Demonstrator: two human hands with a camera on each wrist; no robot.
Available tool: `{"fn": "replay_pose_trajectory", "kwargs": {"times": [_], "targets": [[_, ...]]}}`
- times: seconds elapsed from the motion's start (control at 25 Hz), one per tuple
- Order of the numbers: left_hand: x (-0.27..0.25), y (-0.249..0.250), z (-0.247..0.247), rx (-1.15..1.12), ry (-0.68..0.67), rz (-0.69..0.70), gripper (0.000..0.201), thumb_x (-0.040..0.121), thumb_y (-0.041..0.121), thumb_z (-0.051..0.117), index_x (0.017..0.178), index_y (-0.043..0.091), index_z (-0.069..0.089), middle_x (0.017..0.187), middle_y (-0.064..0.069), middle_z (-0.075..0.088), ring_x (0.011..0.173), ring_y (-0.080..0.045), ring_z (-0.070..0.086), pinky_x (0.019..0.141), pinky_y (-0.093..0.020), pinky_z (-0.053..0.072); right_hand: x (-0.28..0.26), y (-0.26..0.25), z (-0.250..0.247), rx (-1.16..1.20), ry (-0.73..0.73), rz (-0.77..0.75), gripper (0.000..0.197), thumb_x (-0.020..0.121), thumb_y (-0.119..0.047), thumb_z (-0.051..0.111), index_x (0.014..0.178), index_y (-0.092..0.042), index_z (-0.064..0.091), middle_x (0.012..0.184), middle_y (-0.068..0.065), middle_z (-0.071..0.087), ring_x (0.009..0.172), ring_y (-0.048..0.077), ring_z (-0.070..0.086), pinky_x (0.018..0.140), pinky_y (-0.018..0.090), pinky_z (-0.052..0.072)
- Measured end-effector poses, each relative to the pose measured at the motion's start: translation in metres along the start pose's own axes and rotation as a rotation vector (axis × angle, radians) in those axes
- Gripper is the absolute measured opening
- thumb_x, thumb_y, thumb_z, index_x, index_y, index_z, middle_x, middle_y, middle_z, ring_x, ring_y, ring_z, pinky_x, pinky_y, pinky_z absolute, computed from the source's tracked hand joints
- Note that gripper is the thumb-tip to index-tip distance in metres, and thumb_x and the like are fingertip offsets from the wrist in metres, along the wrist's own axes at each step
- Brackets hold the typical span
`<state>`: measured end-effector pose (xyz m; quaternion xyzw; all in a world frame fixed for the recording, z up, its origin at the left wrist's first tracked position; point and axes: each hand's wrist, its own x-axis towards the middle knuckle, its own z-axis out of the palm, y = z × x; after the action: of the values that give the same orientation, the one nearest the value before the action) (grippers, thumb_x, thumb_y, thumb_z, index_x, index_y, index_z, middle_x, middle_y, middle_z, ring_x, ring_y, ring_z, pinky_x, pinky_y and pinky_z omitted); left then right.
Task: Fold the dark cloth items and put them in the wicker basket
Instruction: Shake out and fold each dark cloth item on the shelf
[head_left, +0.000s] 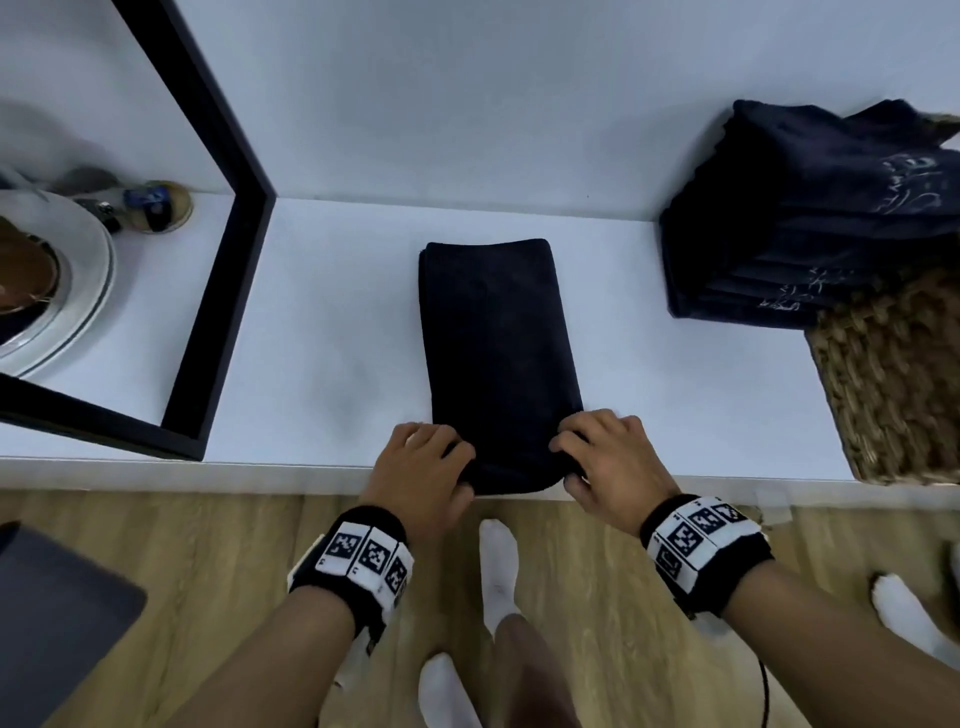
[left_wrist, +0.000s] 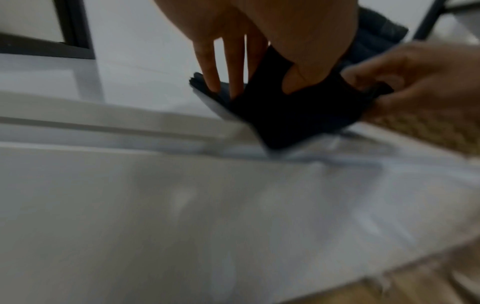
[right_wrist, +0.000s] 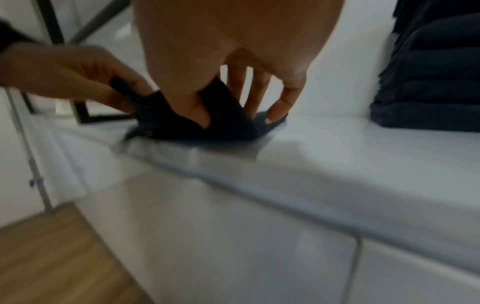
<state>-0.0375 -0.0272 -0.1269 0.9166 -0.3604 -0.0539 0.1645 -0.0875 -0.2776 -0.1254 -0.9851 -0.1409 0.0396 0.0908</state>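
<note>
A dark cloth (head_left: 498, 353), folded into a long narrow strip, lies lengthwise on the white counter (head_left: 332, 322); its near end hangs slightly over the front edge. My left hand (head_left: 431, 462) pinches the near left corner, thumb under the fabric. My right hand (head_left: 597, 452) pinches the near right corner the same way. In the left wrist view the cloth (left_wrist: 280, 115) lifts off the counter between thumb and fingers; in the right wrist view the cloth (right_wrist: 207, 123) does likewise. The wicker basket (head_left: 898, 384) stands at the right, with a stack of folded dark cloths (head_left: 810, 218) behind it.
A black-framed mirror (head_left: 223, 249) leans on the wall at the left, reflecting a white plate. Wooden floor (head_left: 208, 561) lies below the counter edge, with white-socked feet (head_left: 498, 566) on it and a dark mat (head_left: 52, 623) at the lower left.
</note>
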Motion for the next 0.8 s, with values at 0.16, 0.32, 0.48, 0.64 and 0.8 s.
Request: {"fn": "replay_pose_trajectory", "kwargs": {"times": [0.16, 0.32, 0.48, 0.64, 0.8], "targets": [[0.033, -0.011, -0.046, -0.677, 0.158, -0.485, 0.019, 0.080, 0.027, 0.052, 0.087, 0.014, 0.065, 0.082, 0.000, 0.067, 0.079, -0.018, 0.061, 0.073, -0.028, 0.048, 0.031, 0.001, -0.053, 0.461, 0.136, 0.148, 0.028, 0.078, -0.031, 0.053, 0.102, -0.022, 0.064, 0.090, -0.011, 0.063, 0.076, 0.002, 0.053, 0.071, 0.013, 0.037], [0.108, -0.037, -0.077, -1.018, 0.398, -0.714, 0.027, 0.075, 0.026, 0.055, 0.093, 0.011, 0.068, 0.084, -0.012, 0.069, 0.075, -0.022, 0.061, 0.073, -0.043, 0.053, 0.110, 0.021, -0.085, 0.799, 0.357, 0.418, 0.014, 0.081, -0.017, 0.065, 0.093, -0.023, 0.061, 0.084, -0.008, 0.065, 0.078, 0.005, 0.060, 0.075, 0.020, 0.049], [0.172, -0.076, -0.067, -1.054, 0.349, -0.882, 0.015, 0.087, 0.023, 0.061, 0.100, 0.016, 0.065, 0.098, -0.007, 0.069, 0.089, -0.024, 0.065, 0.085, -0.040, 0.052, 0.187, 0.060, -0.071, 0.877, 0.274, 0.583, 0.020, 0.080, -0.030, 0.065, 0.089, -0.013, 0.064, 0.088, 0.008, 0.070, 0.087, 0.027, 0.065, 0.084, 0.045, 0.053], [0.202, -0.111, -0.039, -1.070, 0.163, -1.002, 0.034, 0.069, 0.029, 0.073, 0.099, 0.016, 0.066, 0.104, -0.010, 0.070, 0.096, -0.028, 0.068, 0.091, -0.048, 0.053, 0.223, 0.087, -0.040, 0.816, 0.092, 0.681, 0.024, 0.084, -0.031, 0.067, 0.093, -0.009, 0.065, 0.094, 0.009, 0.070, 0.092, 0.028, 0.066, 0.088, 0.044, 0.052], [0.204, -0.110, -0.033, -0.704, 0.257, -0.985, 0.033, 0.081, 0.023, 0.071, 0.111, 0.018, 0.059, 0.107, -0.006, 0.065, 0.097, -0.022, 0.063, 0.091, -0.032, 0.048, 0.231, 0.097, -0.025, 0.767, 0.056, 0.721, 0.028, 0.085, -0.035, 0.067, 0.088, -0.007, 0.063, 0.090, 0.008, 0.067, 0.088, 0.026, 0.064, 0.082, 0.037, 0.051]]}}
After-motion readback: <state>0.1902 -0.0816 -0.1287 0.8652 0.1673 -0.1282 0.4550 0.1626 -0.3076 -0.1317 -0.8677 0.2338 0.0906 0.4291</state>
